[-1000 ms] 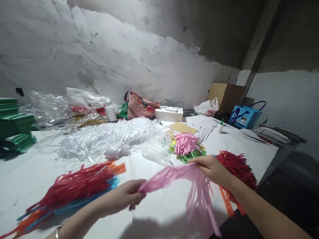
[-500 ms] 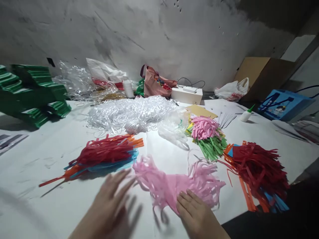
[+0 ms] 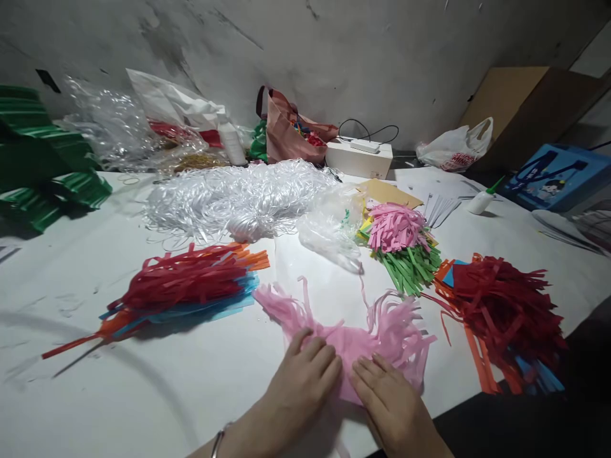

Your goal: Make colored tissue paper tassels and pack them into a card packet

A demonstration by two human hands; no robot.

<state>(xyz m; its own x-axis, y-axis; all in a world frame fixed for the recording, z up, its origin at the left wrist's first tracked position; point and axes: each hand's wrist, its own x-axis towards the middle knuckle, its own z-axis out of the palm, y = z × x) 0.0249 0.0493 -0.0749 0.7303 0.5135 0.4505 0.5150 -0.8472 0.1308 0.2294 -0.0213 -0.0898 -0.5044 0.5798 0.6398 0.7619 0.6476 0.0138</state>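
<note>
Both hands lay palm-down at the near edge of the white table (image 3: 95, 394); left hand (image 3: 305, 375) and right hand (image 3: 389, 404) side by side, fingers straight and close together, pressing, not pinching; pink fringed paper (image 3: 382, 327) lay under and just beyond the fingertips, its waist pinned; long axis ran left-right, fringes fanning away at both ends; neither hand clearly nearer; red-orange-blue bundle (image 3: 191, 286) sat left beyond it, dark red pile (image 3: 506, 312) right, white shredded strips (image 3: 238, 200) farther back.
</note>
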